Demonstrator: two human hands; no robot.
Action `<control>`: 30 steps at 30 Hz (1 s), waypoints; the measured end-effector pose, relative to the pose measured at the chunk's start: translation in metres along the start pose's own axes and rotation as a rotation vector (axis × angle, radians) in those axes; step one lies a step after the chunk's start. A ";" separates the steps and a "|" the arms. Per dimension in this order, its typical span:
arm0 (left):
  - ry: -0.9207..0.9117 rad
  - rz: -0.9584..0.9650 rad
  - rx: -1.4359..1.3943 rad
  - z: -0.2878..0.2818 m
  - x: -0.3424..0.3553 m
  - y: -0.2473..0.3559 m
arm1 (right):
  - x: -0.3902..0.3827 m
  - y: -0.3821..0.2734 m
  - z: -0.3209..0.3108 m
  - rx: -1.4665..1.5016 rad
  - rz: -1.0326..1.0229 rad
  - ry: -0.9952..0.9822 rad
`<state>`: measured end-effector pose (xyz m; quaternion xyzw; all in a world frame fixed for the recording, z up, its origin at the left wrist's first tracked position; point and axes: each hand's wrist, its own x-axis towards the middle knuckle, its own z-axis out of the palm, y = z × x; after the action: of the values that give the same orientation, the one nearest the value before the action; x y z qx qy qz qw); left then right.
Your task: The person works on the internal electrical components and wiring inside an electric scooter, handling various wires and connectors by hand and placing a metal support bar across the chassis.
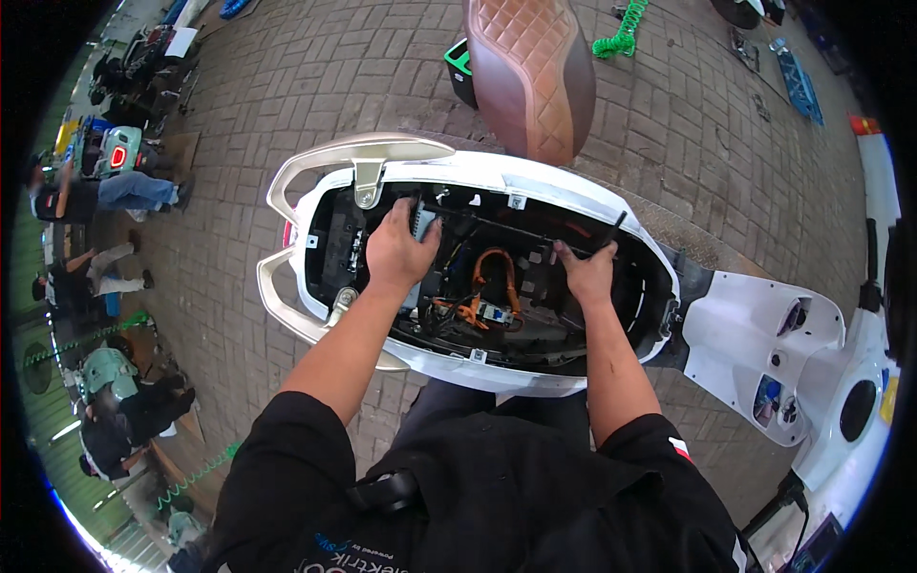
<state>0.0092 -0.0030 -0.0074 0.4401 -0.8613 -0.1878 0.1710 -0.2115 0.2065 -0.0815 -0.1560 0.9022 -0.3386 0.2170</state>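
Observation:
An open scooter body with a white rim [535, 174] lies across the view below me. Inside its left half, my left hand [403, 246] is closed over a grey finned box [423, 222], thumb on the right side and fingers at the far end. At the right, my right hand [589, 272] reaches into the cavity. A slim black rod-like piece [618, 227] rises from its fingers; its lower part is hidden. Between the hands, a thick orange cable [494, 256] loops above a small connector block [495, 313] and dark wiring.
A pale grab rail [277, 291] juts out on the left. Beyond the body stands a brown quilted seat [530, 67] beside a black-and-green bin [461, 72]. White front panels [755, 334] lie at the right. Other people work by scooters [119, 153] at far left.

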 end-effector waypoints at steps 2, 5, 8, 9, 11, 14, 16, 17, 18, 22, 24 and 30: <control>-0.001 0.002 0.025 -0.002 -0.001 -0.002 | -0.005 -0.008 -0.002 0.049 -0.018 -0.009; -0.053 -0.048 0.005 -0.008 -0.001 0.000 | -0.008 -0.012 0.000 0.052 0.020 0.047; -0.071 -0.067 0.036 -0.010 -0.002 0.003 | -0.007 -0.001 0.000 0.487 0.043 0.072; -0.095 -0.069 0.036 0.001 0.001 0.014 | 0.004 0.024 -0.010 0.650 0.014 0.158; -0.135 -0.091 0.061 -0.002 0.001 0.021 | 0.005 0.045 -0.028 0.593 0.131 0.219; -0.204 -0.216 0.133 -0.017 -0.001 0.027 | -0.013 0.061 -0.062 0.461 0.103 0.258; -0.169 -0.203 0.127 -0.017 -0.001 0.024 | -0.025 0.077 -0.098 0.476 0.074 0.294; -0.154 -0.196 0.128 -0.016 0.000 0.024 | -0.030 0.090 -0.117 0.449 0.072 0.309; -0.143 -0.186 0.113 -0.010 0.001 0.029 | -0.033 0.115 -0.141 0.527 0.165 0.328; -0.164 -0.201 0.201 -0.010 0.005 0.021 | -0.076 0.173 -0.210 0.726 0.259 0.376; -0.172 -0.206 0.249 -0.010 0.006 0.025 | -0.103 0.222 -0.240 0.877 0.381 0.506; -0.263 -0.215 0.360 -0.003 0.002 0.038 | -0.175 0.343 -0.267 1.143 0.722 0.704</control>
<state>-0.0167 0.0159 0.0136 0.5243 -0.8439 -0.1044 -0.0448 -0.2405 0.6741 -0.0841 0.4025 0.5976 -0.6908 0.0605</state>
